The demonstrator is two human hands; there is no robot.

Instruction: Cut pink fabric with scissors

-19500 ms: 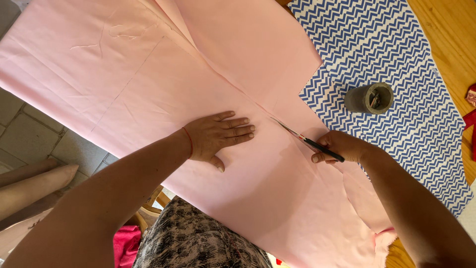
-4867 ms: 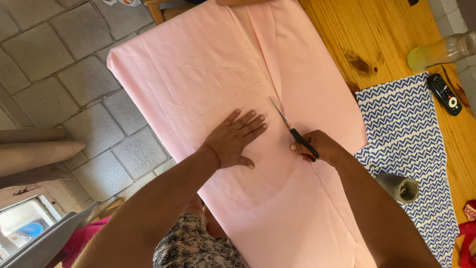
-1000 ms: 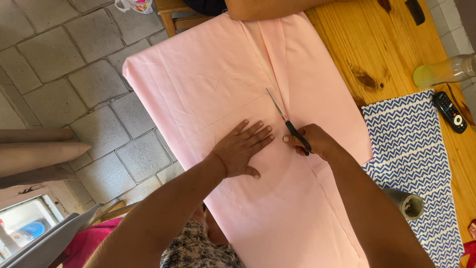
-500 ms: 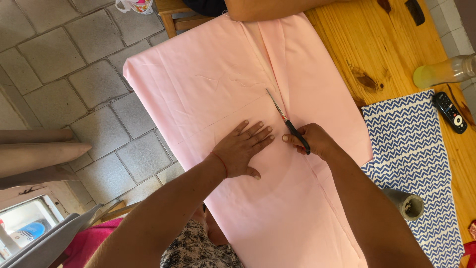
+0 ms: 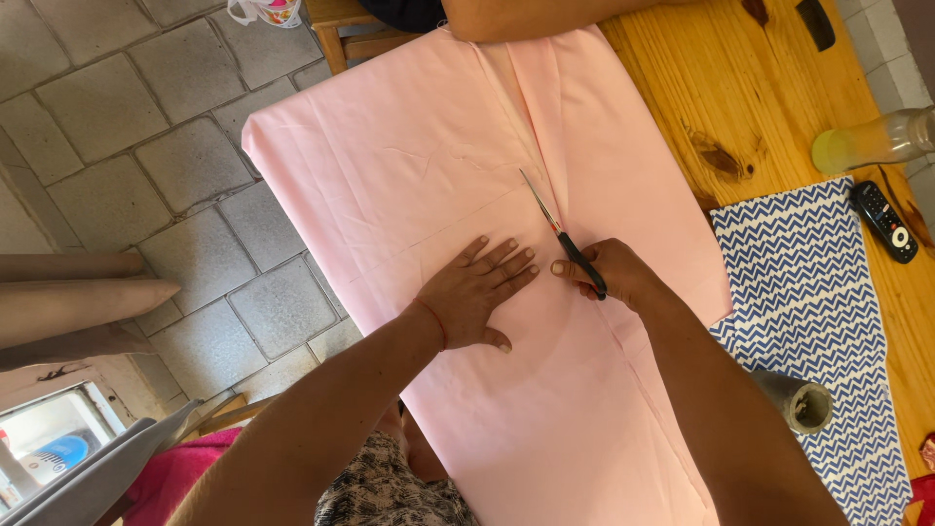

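A large pink fabric [image 5: 409, 175] lies spread over a wooden table [image 5: 740, 88] and hangs off its left edge. My left hand [image 5: 477, 292] presses flat on the fabric, fingers spread. Just to its right, my right hand [image 5: 609, 276] grips black-handled scissors [image 5: 557, 226]. The blades point away from me along a fold line in the fabric.
A blue-and-white zigzag cloth [image 5: 808, 302] lies right of the pink fabric, with a cardboard roll [image 5: 799, 401] on it. A remote control [image 5: 884, 220] and a bottle of yellowish liquid [image 5: 872, 144] sit at the right. Another person's arm [image 5: 526, 15] rests at the table's far end.
Over the earlier frames both hands and the scissors have travelled farther up the pink fabric. In the last second they barely shifted.
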